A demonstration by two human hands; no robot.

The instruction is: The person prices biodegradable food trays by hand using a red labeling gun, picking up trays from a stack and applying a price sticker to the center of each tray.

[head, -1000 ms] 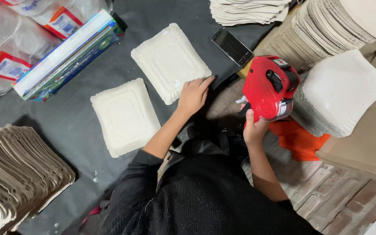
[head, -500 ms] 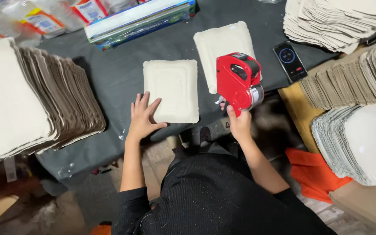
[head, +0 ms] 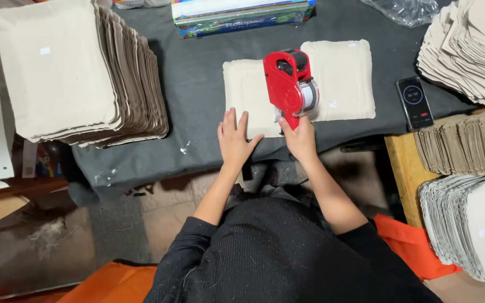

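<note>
My right hand (head: 300,140) grips the handle of a red tape dispenser (head: 288,83) and holds it upright over the seam between two flat cream pads. My left hand (head: 234,141) lies flat, fingers spread, on the near edge of the left cream pad (head: 249,95). The right cream pad (head: 344,78) lies beside it on the dark grey table cover (head: 197,106), partly hidden by the dispenser.
A tall stack of cream pads (head: 74,73) fills the table's left. More stacks sit at the top right (head: 470,45) and right (head: 472,224). A black phone (head: 415,102) lies right of the pads. A flat blue-green box (head: 242,14) is at the back.
The view has swung so the pads sit more central. The dispenser has come down over the two pads, and my left hand has shifted onto the left pad's near edge.
</note>
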